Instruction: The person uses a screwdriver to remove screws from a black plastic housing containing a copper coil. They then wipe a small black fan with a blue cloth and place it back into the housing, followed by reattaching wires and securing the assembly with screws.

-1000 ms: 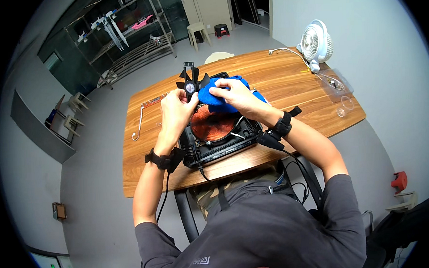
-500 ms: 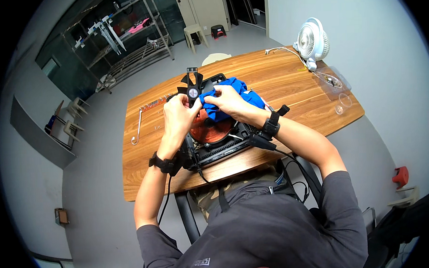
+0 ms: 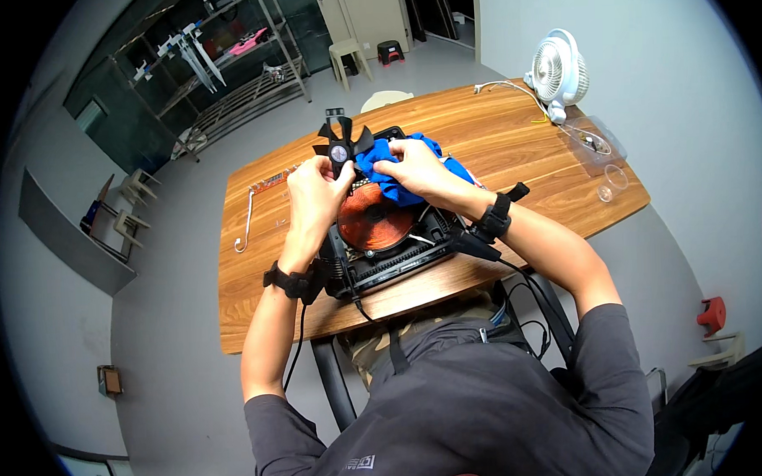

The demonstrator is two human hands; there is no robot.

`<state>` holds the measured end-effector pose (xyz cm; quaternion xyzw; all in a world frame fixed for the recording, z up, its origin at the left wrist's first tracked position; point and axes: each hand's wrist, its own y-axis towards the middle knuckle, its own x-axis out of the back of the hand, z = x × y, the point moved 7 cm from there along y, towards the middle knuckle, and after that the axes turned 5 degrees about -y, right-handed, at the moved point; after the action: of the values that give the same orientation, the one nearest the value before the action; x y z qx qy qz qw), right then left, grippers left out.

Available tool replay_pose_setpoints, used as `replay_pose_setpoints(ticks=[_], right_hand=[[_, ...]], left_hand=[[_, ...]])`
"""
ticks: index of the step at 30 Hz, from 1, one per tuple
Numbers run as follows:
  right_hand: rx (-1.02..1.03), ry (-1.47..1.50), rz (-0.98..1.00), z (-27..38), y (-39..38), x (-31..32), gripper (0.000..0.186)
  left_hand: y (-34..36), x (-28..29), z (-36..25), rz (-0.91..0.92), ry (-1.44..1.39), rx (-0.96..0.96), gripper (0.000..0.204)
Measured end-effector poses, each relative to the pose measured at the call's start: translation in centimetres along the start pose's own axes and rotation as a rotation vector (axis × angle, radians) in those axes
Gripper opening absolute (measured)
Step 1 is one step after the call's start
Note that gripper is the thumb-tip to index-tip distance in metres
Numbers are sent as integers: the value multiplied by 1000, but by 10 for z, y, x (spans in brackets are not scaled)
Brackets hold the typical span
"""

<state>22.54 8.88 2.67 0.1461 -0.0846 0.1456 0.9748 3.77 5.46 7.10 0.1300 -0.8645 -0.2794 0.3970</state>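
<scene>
My left hand (image 3: 316, 188) is closed on a small black cooling fan (image 3: 339, 152), holding it up by its frame with the blades facing me. Close beside it, my right hand (image 3: 421, 171) pinches a crumpled blue cloth (image 3: 387, 177), part of which drapes to the right behind the hand. Beneath both hands lies an opened black appliance housing (image 3: 390, 271) like an induction cooker base, with a round copper coil (image 3: 374, 226) inside. The cloth and my hands hide the housing's far part.
A narrow orange circuit strip (image 3: 274, 181) with a white cable (image 3: 248, 222) lies on the wooden table (image 3: 265, 284) at left. Far right are a white fan (image 3: 557, 74), a clear tray (image 3: 592, 147) and a clear cup (image 3: 612, 182). Black cables run from my wrist straps.
My right hand and the cloth have shifted right, away from the fan. The fan has tilted slightly left, showing more blades, and more of the coil is uncovered.
</scene>
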Motion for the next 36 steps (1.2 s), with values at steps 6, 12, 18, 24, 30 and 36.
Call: replay_pose_setpoints(ticks=[6,12,18,24,30,36], right_hand=[[-72,112,-42,-1,-6,18,25],[-45,178,101,30,-20,-6,23],[-78,131,12,18,-14,5,22],[27,-153,-74,22,-10,15,29],[68,-138,-69,23,-7,17,28],[46,35,78,7,3,21,26]], left_hand=[[6,5,18,34,-124,185,37],[3,-4,8,45,-157,154,35],[-4,-2,-23,113,1,52,41],[-2,3,-39,187,266,6,41],[-9,2,-30,175,318,-141,36],[-9,1,-39,158,37,-249,62]])
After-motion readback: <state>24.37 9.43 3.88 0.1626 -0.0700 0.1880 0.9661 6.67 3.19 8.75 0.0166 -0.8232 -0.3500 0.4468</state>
